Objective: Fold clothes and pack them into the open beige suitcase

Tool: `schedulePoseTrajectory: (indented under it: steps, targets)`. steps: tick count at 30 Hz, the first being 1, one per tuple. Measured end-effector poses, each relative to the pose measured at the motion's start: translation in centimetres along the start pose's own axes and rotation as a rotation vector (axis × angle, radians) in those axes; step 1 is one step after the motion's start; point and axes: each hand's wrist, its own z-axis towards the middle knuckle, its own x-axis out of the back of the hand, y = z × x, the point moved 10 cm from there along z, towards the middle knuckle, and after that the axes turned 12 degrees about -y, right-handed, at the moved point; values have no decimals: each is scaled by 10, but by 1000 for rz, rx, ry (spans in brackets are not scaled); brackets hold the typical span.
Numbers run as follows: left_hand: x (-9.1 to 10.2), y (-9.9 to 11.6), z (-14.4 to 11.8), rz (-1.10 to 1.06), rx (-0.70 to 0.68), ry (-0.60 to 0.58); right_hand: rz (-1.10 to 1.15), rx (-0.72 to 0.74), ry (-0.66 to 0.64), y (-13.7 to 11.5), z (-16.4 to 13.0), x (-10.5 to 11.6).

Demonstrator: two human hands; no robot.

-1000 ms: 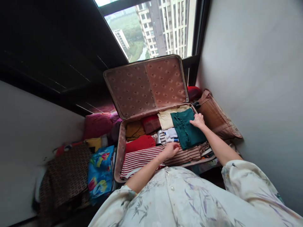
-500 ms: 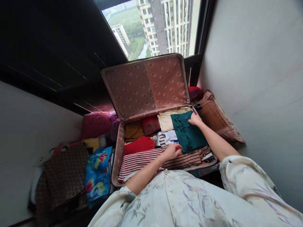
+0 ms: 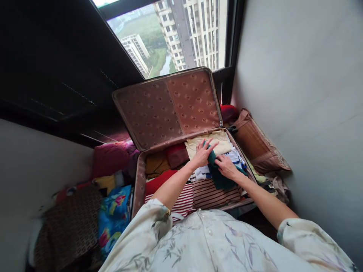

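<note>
L hand [image 3: 202,155]: fingers spread wide at upper end of green garment [image 3: 222,180]. R hand [image 3: 227,168]: fingers curled on it, can't tell if I'm gripping. Garment's bunched in R side of open suitcase [image 3: 159,109], btwn cream cloth [image 3: 222,142] & brown striped cloth [image 3: 212,197].
</note>
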Motion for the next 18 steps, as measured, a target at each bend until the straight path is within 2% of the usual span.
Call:
schedulePoseTrajectory:
  steps: [2, 4, 5, 7, 10, 12, 14, 16, 18]
  targets:
    - [-15, 5, 7, 9, -96, -198, 31, 17, -3, -3, -8, -12]
    - [-27, 1, 4, -35, -115, -302, 104, -64, 29, 12, -19, -22]
    - [-28, -5, 1, -66, -91, -301, 154, -118, 41, 24, -26, -27]
    - [-20, -18, -8, -147, -24, -216, 278, -205, 27, 51, -43, -37]
    - [6, -39, -29, -325, 71, -24, 488, -228, -41, 82, -62, -39]
    - [26, -53, -42, -440, 117, 86, 609, -191, -13, 97, -64, -17]
    - [41, -71, -48, -565, 165, 166, 706, -137, 56, 110, -53, 19]
    - [44, -96, -47, -728, 246, 204, 788, -87, 96, 120, -27, 54]
    - [34, -125, -42, -917, 367, 211, 851, -65, 93, 128, 11, 78]
